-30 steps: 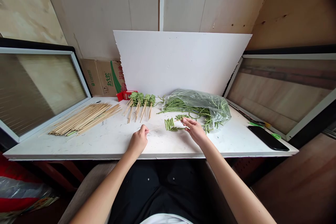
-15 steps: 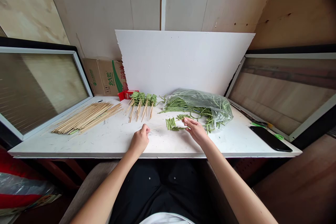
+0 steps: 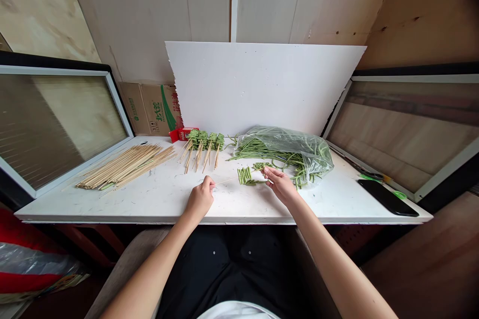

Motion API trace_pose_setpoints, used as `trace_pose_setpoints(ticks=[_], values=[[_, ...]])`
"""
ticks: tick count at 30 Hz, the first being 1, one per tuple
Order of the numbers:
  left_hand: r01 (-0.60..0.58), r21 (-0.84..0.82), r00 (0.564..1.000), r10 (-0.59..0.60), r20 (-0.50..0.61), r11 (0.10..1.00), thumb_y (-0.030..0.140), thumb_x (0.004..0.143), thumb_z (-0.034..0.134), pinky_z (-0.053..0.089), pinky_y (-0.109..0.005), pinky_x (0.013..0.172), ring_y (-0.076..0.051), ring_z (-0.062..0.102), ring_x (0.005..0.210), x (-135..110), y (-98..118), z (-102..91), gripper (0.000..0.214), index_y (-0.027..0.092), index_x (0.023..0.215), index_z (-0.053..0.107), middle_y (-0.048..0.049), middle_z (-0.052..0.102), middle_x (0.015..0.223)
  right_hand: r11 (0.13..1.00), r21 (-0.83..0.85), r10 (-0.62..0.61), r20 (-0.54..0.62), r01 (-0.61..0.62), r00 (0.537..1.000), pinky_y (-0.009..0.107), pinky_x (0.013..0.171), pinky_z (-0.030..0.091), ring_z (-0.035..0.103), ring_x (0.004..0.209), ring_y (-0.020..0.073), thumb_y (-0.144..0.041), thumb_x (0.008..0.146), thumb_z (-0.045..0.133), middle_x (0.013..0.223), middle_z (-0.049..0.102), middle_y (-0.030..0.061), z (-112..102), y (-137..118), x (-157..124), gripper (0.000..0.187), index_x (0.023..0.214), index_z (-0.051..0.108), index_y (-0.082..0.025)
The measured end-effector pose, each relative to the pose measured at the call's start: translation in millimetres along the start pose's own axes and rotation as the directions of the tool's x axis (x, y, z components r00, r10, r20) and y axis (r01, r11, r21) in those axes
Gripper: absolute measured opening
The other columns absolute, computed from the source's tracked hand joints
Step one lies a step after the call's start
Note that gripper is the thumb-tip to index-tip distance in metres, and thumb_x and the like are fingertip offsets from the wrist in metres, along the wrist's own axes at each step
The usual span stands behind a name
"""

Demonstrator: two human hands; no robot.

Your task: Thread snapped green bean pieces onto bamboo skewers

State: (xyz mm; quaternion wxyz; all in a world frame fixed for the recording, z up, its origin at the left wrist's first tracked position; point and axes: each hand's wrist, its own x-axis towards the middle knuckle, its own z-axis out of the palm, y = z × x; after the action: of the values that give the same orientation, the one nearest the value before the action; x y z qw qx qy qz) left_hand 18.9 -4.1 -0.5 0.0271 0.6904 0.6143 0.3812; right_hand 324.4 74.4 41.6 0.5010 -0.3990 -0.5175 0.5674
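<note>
My left hand (image 3: 202, 197) is closed on one end of a thin bamboo skewer (image 3: 226, 180), which slants up to the right above the table. The fingers of my right hand (image 3: 279, 183) are pinched at the skewer's other end; whether a bean piece sits between them is too small to tell. Below and beside the skewer lie cut green bean pieces (image 3: 244, 176), several in a neat row. More short pieces (image 3: 262, 165) lie just behind my right fingers. Long green beans (image 3: 265, 149) stick out of a clear plastic bag (image 3: 295, 142) behind my right hand.
A pile of bare skewers (image 3: 123, 167) lies at the left. Bundles of skewered beans (image 3: 204, 139) stand in a row at the back, beside a red box (image 3: 183, 133) and a cardboard box (image 3: 149, 109). A black phone (image 3: 387, 197) and scissors (image 3: 374, 176) lie at the right.
Both hands stay nearly in place, still on the skewer. The whole view has shifted slightly; the things on the table have not visibly moved.
</note>
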Motion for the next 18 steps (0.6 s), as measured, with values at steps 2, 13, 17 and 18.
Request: trace_pose_setpoints(ticks=[2,13,17,18], values=[[-0.001,0.004,1.0,0.001,0.007,1.0,0.0,0.09,0.047,0.054,-0.029,0.071,-0.024,0.076,0.096,-0.1,-0.2,-0.2,0.025,0.023,0.097,0.051,-0.0068,0.075,0.094,0.999,-0.03,-0.011,0.006,0.011,1.0,0.031,0.07,0.044,0.059,0.089,0.0214,-0.064,0.071,0.083,0.103,0.073,0.0079,-0.6,0.4,0.5,0.05,0.101,0.078,-0.025],[0.014,-0.014,1.0,-0.013,0.02,1.0,-0.006,0.085,0.044,0.055,-0.029,0.072,-0.024,0.076,0.102,-0.4,0.0,-0.6,0.033,0.024,0.098,0.051,-0.007,0.076,0.093,0.999,-0.041,-0.028,0.011,0.028,1.0,0.032,0.071,0.045,0.061,0.088,0.0215,-0.065,0.07,0.083,0.098,0.073,0.0071,-1.5,2.2,1.5,0.05,0.099,0.078,-0.025],[0.026,-0.001,0.999,-0.026,0.026,1.0,-0.005,0.084,0.045,0.055,-0.028,0.073,-0.024,0.076,0.103,-0.5,0.2,-0.9,0.033,0.024,0.098,0.051,-0.0062,0.076,0.093,1.0,0.029,-0.006,0.004,0.006,1.0,0.031,0.071,0.045,0.06,0.087,0.0197,-0.058,0.07,0.087,0.101,0.072,0.006,0.1,0.3,0.4,0.044,0.098,0.078,-0.026],[0.025,0.002,0.999,-0.025,0.028,1.0,-0.005,0.084,0.045,0.055,-0.028,0.073,-0.024,0.075,0.103,-0.5,0.2,-1.1,0.033,0.024,0.098,0.051,-0.0061,0.076,0.093,0.999,0.034,-0.004,0.004,0.004,1.0,0.03,0.071,0.045,0.06,0.087,0.0198,-0.057,0.07,0.087,0.1,0.072,0.006,0.3,-0.2,0.1,0.043,0.098,0.078,-0.025]])
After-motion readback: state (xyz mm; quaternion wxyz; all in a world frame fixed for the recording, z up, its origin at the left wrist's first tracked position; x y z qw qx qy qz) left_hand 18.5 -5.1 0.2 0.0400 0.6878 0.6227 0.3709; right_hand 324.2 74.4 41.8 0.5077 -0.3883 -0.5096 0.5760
